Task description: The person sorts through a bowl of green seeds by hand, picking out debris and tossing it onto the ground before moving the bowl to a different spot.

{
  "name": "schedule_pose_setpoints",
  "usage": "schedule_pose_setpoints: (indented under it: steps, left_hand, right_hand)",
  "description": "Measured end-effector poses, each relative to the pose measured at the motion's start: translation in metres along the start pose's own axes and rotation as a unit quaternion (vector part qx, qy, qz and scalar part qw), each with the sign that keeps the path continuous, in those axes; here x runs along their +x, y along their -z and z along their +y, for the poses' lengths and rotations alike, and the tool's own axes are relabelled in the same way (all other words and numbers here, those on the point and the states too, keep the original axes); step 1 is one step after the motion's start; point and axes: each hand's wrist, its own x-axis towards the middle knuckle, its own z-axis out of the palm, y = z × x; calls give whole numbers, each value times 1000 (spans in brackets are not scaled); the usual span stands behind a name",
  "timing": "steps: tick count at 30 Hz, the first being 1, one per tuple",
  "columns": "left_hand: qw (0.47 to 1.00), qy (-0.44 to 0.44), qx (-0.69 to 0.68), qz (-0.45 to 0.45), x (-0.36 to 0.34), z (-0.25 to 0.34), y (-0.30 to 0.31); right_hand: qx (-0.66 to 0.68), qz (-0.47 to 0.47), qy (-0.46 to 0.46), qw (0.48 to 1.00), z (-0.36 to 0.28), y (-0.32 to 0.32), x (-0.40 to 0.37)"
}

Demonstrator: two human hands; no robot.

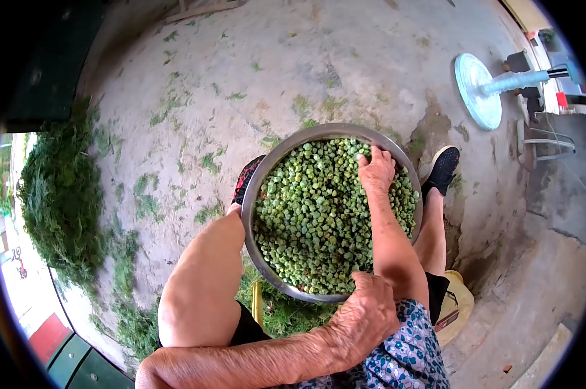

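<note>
Your right hand (376,171), far right in the round silver metal basin (328,130), apparently sifts small round green pods (312,207); your left hand (365,316) meets its near side. Whether either grips, I can't tell; lifting pods calls for pinching.

From the wearer's head we look forward and steeply down, past the near patterned garment (403,350), through a wide-angle, dark-edged round lens; the metal basin (248,220) sits close at mid-view, the concrete floor (228,65) spreading beyond it.
</note>
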Motion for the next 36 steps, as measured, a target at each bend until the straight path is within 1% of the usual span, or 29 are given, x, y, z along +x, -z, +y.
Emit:
schedule_pose_setpoints:
  steps: [2,3,4,5,6,7,10,12,14,15,17,18,19,22,24,25,26,27,28,30,31,32,34,36]
  left_hand:
    - [1000,-5,10,-10,0,0,2]
    - [1000,7,14,19,-1,0,0]
    - [1000,6,26,11,0,0,-2]
    - [999,4,37,2,-1,1,-4]
    - [999,1,47,-6,-1,2,-4]
    - [999,-7,26,-18,-1,3,-2]
    - [999,-1,44,-8,-3,6,-4]
    - [999,-3,28,-21,-2,9,-14]
    - [998,-17,17,-58,0,6,-10]
    - [996,-25,6,-82,1,5,-5]
    - [991,-37,-12,-125,2,2,2]
    - [991,-38,-10,-129,2,3,1]
    - [991,-41,-2,-127,1,4,0]
    - [993,-44,22,-107,-1,5,-4]
    - [994,-44,35,-92,-3,5,-7]
    - [995,-43,40,-83,-5,6,-7]
    - [995,-42,47,-78,-5,9,-9]
    - [995,-38,53,-71,-5,12,-11]
    - [995,-41,49,-72,-5,10,-9]
    - [995,-47,40,-76,-5,7,-6]
    - [995,-47,52,-74,-4,8,-8]
    - [994,-48,59,-83,-3,9,-8]
    - [991,-52,75,-101,-2,8,-5]
    - [992,-49,72,-93,0,9,-9]
  right_hand:
    - [36,-171,-39,984,-14,3,-1]
    - [20,-146,-41,988,-22,1,-8]
    - [4,-122,-44,992,-29,0,-15]
    - [23,-154,-59,986,-31,3,-15]
    - [26,-157,-31,987,-32,8,-18]
    - [47,-179,-19,982,-34,15,-21]
    - [115,-243,31,963,-49,30,-41]
    - [81,-268,53,958,-72,42,-73]
    - [61,-211,121,968,-79,44,-99]
    - [76,-208,135,966,-83,51,-110]
    - [89,-231,166,955,-83,67,-126]
    - [87,-243,189,947,-80,72,-133]
    - [94,-239,171,951,-81,77,-139]
    - [121,-307,177,927,-65,91,-145]
    - [196,-175,121,957,-37,55,-148]
    - [333,-145,111,925,-28,63,-138]
    - [464,-112,98,873,-20,71,-126]
    - [373,-67,81,922,-11,64,-114]
    - [279,-22,63,958,-4,56,-102]
    - [284,-33,69,956,5,61,-73]
    - [268,-23,99,958,4,58,-63]
    - [313,-35,84,946,-4,52,-57]
    - [340,-95,60,934,-29,47,-50]
    - [351,-104,75,928,-47,26,-46]
